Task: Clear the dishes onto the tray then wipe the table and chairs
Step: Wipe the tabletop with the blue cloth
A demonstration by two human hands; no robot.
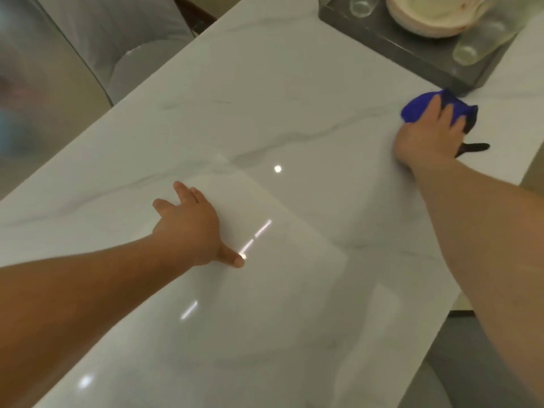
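A grey tray (pixel 391 39) at the far right corner of the white marble table (pixel 265 119) holds a stack of cream plates (pixel 426 17) and two clear glasses (pixel 360 5), one lying on its side. The right hand (pixel 426 136) presses a blue cloth (pixel 418 108) onto the table just beside the tray, fingers spread over it. The left hand (pixel 191 225) rests flat, fingers wide. One grey chair (pixel 132 45) stands at the far side.

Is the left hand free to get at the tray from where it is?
Probably not without leaning: the left hand rests flat on the table, and the tray sits at the far corner beyond the right hand and cloth. Nothing blocks the way.
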